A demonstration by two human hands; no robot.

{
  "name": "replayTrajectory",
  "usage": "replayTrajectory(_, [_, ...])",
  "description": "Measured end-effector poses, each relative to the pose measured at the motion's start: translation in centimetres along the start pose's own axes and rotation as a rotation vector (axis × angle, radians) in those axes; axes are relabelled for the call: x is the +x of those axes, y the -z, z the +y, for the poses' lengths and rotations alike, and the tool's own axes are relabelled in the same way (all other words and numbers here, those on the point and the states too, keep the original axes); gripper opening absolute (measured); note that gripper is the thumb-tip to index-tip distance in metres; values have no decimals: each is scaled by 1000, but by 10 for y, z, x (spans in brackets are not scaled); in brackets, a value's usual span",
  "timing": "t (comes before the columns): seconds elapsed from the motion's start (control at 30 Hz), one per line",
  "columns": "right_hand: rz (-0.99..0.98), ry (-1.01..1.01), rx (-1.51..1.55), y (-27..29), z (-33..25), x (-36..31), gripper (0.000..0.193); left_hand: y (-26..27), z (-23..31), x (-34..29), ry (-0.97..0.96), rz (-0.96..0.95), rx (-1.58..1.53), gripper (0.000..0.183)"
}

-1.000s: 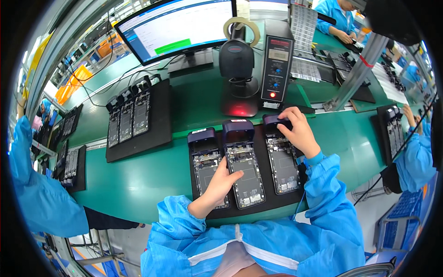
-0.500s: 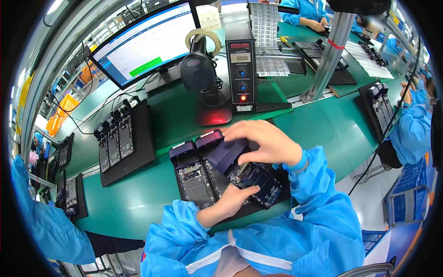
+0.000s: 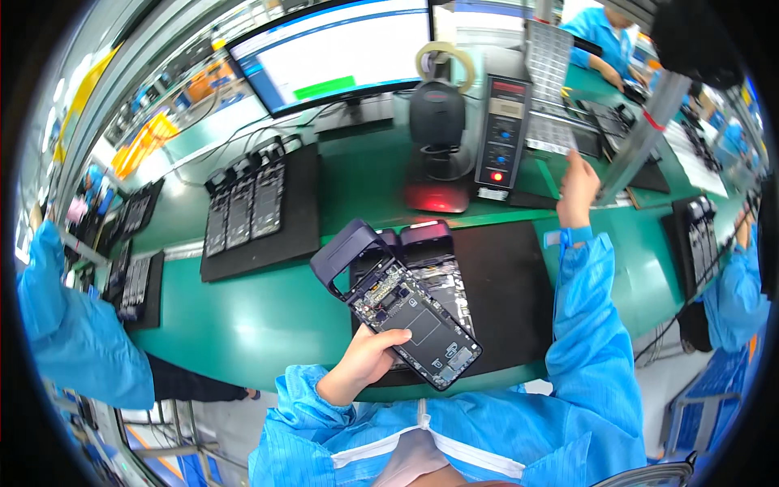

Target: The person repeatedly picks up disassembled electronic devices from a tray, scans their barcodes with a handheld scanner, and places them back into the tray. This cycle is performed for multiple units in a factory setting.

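My left hand (image 3: pixel 365 357) grips a handheld electronic unit (image 3: pixel 426 325), its thumb on the black frame with the bare circuit board. The unit is tilted and raised over a black mat (image 3: pixel 511 292). At its upper end a dark purple hollow housing (image 3: pixel 349 252) stands open like a frame. Beneath it lies another such unit (image 3: pixel 446 280), partly covered, with one more purple housing beside it. My right hand (image 3: pixel 578 191) is up at the back right, fingertips close together at the edge of a label strip (image 3: pixel 552 134). Whatever they pinch is too small to make out.
Behind the mat stand a barcode scanner (image 3: pixel 438 118) on a stand, a label dispenser box (image 3: pixel 503 134) with a red light, and a monitor (image 3: pixel 341 57). A second black mat (image 3: pixel 300 219) with several units lies left. A metal post (image 3: pixel 641 134) rises at right. Co-workers sit on both sides.
My right hand has let go of the purple housing and moved up right to the label strip. My left hand has raised and tilted the unit. The whole view has shifted.
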State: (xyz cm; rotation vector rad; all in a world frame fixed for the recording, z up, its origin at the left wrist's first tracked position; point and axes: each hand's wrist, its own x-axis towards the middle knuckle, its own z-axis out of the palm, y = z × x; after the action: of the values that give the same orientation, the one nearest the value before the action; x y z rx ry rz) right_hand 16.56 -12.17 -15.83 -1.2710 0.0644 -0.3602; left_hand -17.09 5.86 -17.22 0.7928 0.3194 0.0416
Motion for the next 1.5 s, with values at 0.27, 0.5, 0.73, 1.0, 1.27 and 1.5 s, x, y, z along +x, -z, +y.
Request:
replayTrajectory(0.27, [-788,-261,-87,-86,10,-127,22,4,29,17,-135,89,-161,33])
replayTrajectory(0.5, [-389,-250,477,-89,-21,-129,33,-10,65,121,-364,106,-282,17])
replayTrajectory(0.73, [-642,44,661,-59,-80,-133,32,-7,73,149,-436,165,-289,15])
replayTrajectory(1.0, [-1091,139,446,-46,-106,-180,25,-20,53,71,-634,187,399,33])
replayTrajectory(1.27, [-1151,321,482,-30,-112,-187,35,-39,46,60,-795,-156,901,53])
replayTrajectory(1.5, [-1128,339,427,-30,-112,-187,33,-25,34,78,-710,-112,819,56])
